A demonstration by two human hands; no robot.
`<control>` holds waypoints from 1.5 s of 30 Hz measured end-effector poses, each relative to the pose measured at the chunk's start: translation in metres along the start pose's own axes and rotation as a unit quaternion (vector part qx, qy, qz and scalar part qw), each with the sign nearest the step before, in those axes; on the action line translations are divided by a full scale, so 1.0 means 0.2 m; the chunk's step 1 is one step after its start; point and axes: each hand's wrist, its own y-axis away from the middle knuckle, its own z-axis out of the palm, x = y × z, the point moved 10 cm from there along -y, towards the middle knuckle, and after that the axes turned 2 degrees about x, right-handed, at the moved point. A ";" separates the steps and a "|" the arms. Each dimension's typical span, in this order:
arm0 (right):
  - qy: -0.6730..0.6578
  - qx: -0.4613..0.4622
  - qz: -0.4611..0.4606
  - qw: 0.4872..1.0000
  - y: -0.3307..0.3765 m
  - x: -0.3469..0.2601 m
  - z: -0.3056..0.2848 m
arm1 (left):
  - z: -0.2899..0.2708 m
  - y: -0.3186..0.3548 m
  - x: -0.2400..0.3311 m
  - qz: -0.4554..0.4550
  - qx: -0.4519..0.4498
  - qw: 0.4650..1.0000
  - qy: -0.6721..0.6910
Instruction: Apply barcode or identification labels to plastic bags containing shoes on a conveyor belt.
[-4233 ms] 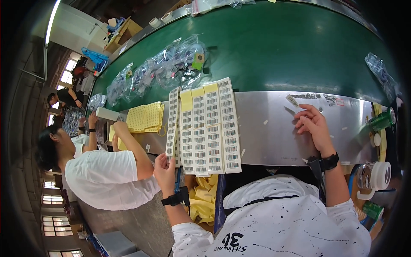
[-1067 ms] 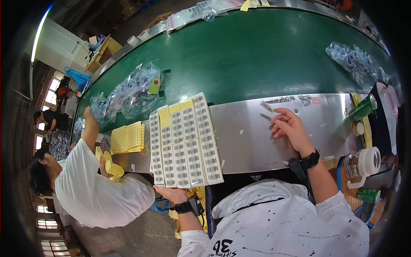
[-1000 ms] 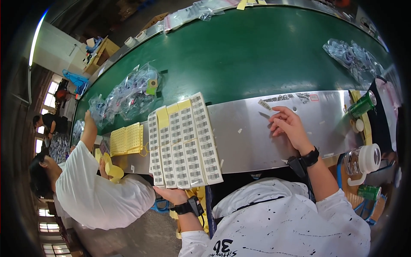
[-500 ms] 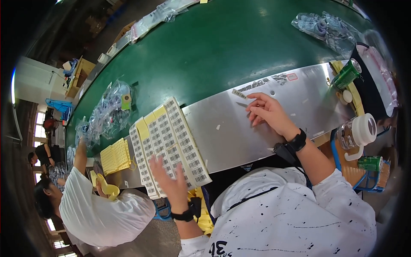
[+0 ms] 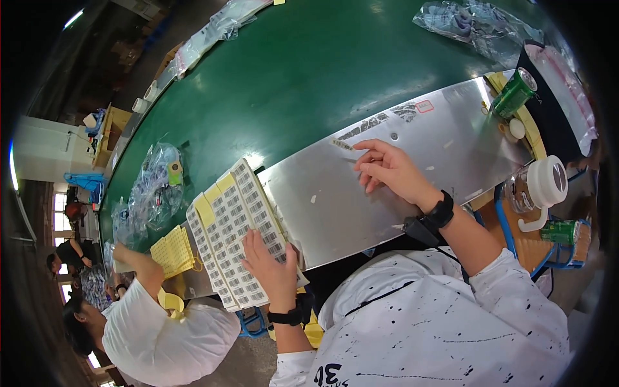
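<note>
Left hand (image 5: 269,269) flat on the label sheets (image 5: 235,232), fingers spread and released, palm down on the lower right part of the stack, not gripping. Sheets lie on the steel counter (image 5: 400,168) at its left end, several overlapped strips side by side. Long axis runs from upper right, near the green belt (image 5: 309,71), down to lower left toward the counter's near edge; far ends fan out slightly. Yellow backing shows at the upper left corners.

Right hand (image 5: 387,171) rests on the bare steel mid-counter, well apart from the sheets. Fingers loosely curled, tips pressed near a single small label (image 5: 343,145) stuck on the steel; cannot tell if it's pinched or just touched.

Tape roll (image 5: 547,182) and green can (image 5: 514,93) at the counter's right end. A co-worker (image 5: 161,322) in a white shirt sits to the left, with a yellow sheet (image 5: 173,250) in front of them. Clear bags (image 5: 155,187) on the belt.
</note>
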 end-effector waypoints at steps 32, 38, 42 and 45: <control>0.045 0.059 -0.121 0.990 -0.34 -0.46 -0.21 | -0.04 -0.06 0.51 0.154 -0.044 0.982 0.098; 0.493 0.490 -0.341 0.633 -0.42 -0.89 -1.19 | 0.16 -0.02 0.72 0.192 -0.096 0.975 0.064; 0.548 0.581 -0.017 0.602 -0.38 -0.86 -1.55 | 0.15 -0.03 0.61 0.168 -0.098 0.978 0.072; 0.597 0.605 0.028 0.527 -0.33 -0.88 -1.74 | 0.16 -0.04 0.63 0.173 -0.111 0.975 0.080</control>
